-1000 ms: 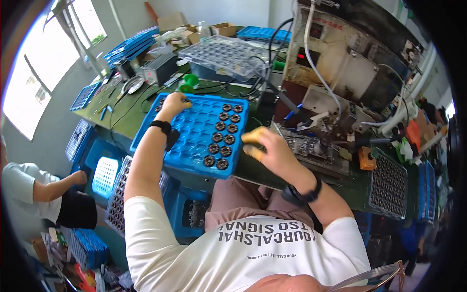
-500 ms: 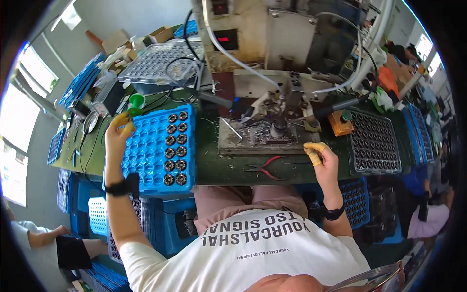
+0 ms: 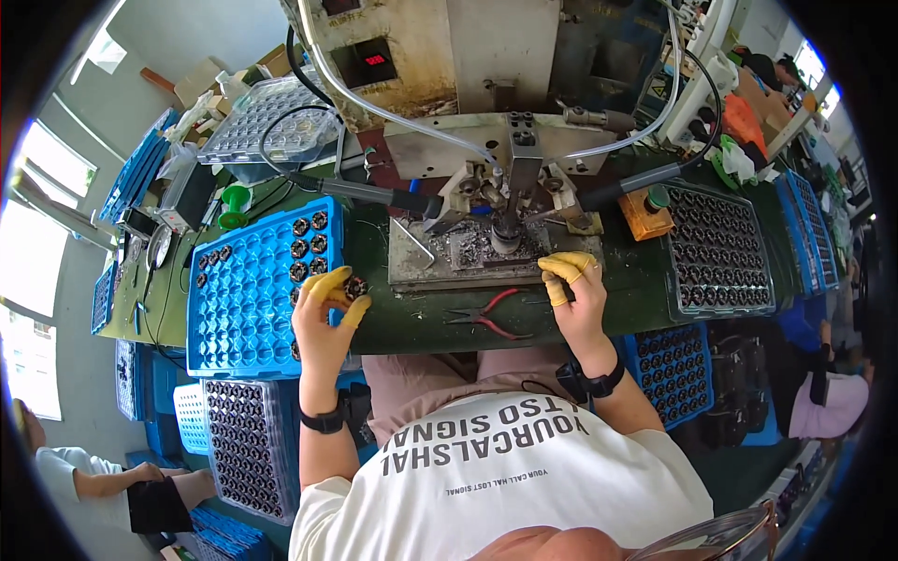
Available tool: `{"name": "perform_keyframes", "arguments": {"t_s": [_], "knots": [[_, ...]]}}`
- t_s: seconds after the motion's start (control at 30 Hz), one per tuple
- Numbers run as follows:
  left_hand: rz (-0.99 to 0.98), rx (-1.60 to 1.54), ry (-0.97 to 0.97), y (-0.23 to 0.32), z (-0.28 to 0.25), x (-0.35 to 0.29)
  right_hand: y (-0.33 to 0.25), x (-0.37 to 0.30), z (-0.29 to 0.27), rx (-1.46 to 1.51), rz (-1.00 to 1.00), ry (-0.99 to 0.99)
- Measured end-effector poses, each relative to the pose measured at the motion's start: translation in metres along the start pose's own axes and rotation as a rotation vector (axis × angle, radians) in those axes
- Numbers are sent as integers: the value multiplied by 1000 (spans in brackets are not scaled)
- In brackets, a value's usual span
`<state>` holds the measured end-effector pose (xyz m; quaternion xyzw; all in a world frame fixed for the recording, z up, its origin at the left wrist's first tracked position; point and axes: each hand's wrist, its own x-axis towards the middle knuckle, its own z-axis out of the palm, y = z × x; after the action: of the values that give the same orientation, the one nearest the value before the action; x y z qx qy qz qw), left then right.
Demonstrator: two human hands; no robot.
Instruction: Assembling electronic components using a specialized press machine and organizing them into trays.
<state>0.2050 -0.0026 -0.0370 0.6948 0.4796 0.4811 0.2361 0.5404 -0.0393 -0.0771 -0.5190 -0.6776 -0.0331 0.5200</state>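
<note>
My left hand (image 3: 327, 310), with yellow finger covers, is closed on a small dark ring-shaped motor stator (image 3: 355, 287) held between fingertips and thumb. It hovers over the right edge of a blue tray (image 3: 251, 360), which holds several like stators in its right columns and a few at its upper left corner. My right hand (image 3: 574, 292), also in yellow finger covers, has its fingers bent together in front of the press base; whether anything is between them is hidden. Just beyond it stands the metal press tool (image 3: 506, 229) over a base plate (image 3: 412, 271) strewn with metal scraps.
Red-handled pliers (image 3: 488, 316) lie before the base plate, which bears a bent hex key (image 3: 412, 240). Black-handled rods flank the press. Right of it stand an orange box (image 3: 645, 215) and a full clear tray (image 3: 718, 252). A green spool (image 3: 234, 206) sits behind the blue tray.
My left hand has come right and nearer, from the tray's far left corner, with a stator now visible in it. My right hand has moved closer to the press tool. The view has shifted.
</note>
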Motion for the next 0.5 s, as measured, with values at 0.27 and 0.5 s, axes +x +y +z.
{"name": "perform_keyframes", "arguments": {"t_s": [0.27, 0.5], "knots": [[-87, 7, 4, -10, 4, -3, 1, 0, 0, -2, 17, -12], [-66, 74, 20, -5, 6, -2, 0, 2, -1, -10, 29, -31]]}}
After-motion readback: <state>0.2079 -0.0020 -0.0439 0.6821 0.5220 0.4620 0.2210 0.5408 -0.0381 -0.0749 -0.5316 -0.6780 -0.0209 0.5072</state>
